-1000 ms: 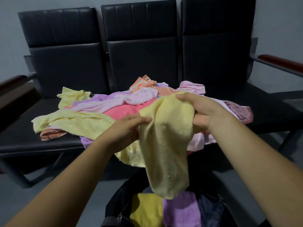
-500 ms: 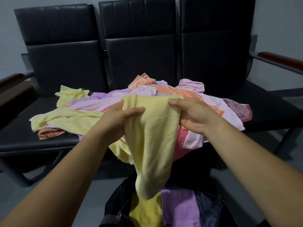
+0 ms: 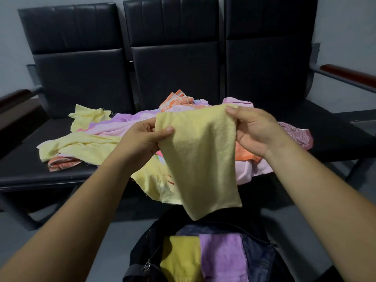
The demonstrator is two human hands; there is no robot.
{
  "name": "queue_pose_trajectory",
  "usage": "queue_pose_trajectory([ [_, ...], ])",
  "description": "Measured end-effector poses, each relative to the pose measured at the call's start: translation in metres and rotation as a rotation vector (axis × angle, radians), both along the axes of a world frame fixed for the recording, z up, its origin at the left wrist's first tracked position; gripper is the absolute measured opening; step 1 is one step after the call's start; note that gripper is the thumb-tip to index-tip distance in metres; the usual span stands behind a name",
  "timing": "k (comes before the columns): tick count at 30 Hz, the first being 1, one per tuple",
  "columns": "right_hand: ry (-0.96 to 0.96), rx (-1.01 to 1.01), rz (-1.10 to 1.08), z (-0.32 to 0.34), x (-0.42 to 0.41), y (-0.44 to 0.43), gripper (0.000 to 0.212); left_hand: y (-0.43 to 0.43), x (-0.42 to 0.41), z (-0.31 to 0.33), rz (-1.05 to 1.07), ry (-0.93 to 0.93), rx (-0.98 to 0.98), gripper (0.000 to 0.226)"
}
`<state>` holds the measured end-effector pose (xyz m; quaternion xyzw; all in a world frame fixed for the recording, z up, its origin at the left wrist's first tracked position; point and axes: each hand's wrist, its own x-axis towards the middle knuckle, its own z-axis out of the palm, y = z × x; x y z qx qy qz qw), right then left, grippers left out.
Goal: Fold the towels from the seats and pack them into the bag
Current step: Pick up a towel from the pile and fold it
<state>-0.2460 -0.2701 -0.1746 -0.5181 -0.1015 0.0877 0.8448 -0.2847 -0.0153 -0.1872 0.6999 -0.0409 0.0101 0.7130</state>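
Observation:
A pale yellow towel [image 3: 201,155] hangs in the air in front of the seats. My left hand [image 3: 142,139] pinches its upper left corner and my right hand [image 3: 254,131] pinches its upper right corner. The cloth droops down over an open black bag [image 3: 146,247] on the floor, which holds a folded yellow towel [image 3: 181,259] and a folded purple towel [image 3: 221,257]. Behind my hands, a loose pile of towels [image 3: 95,139] in yellow, pink, lilac and orange lies on the black seats [image 3: 26,165].
Three joined black seats with tall backs [image 3: 175,58] fill the view. Wooden armrests stand at the far left [image 3: 14,96] and far right [image 3: 350,72]. Grey floor [image 3: 114,237] lies around the bag.
My hands have moved apart and risen, spreading the yellow towel's top edge wider. The towel now hangs flatter and broader than before.

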Motion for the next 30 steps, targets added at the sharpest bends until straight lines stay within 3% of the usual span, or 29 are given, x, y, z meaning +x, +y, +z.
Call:
queue_pose_trajectory([
  [3, -0.036, -0.167, -0.069, -0.0008, 0.0003, -0.0052, 0.020, 0.0048, -0.0007, 0.0030, 0.074, -0.013, 0.142, 0.032],
  [7, -0.042, -0.294, -0.131, -0.0062, 0.0034, -0.0052, 0.017, 0.0007, -0.0006, 0.0029, 0.124, 0.012, 0.038, 0.020],
  [11, 0.041, -0.055, -0.086, -0.0005, 0.0009, 0.0013, 0.016, -0.0005, 0.0000, 0.0040, 0.063, -0.029, -0.054, 0.019],
  [15, 0.002, 0.002, 0.031, 0.0032, 0.0005, -0.0026, 0.041, 0.0019, -0.0019, 0.0067, 0.090, -0.134, -0.007, 0.021],
  [19, -0.052, -0.101, -0.123, 0.0024, 0.0004, -0.0049, 0.012, 0.0030, -0.0025, 0.0083, 0.204, -0.201, 0.103, 0.015],
  [23, -0.192, -0.262, -0.300, -0.0023, 0.0036, -0.0046, 0.013, 0.0018, -0.0020, 0.0081, 0.263, -0.269, 0.149, 0.017],
  [27, -0.187, -0.228, -0.290, -0.0027, 0.0017, -0.0046, 0.007, 0.0058, 0.0016, 0.0092, 0.339, -0.293, 0.134, 0.024],
  [30, -0.219, -0.253, -0.304, -0.0003, -0.0026, -0.0011, 0.006, 0.0040, -0.0021, 0.0112, 0.260, -0.298, 0.051, 0.026],
])
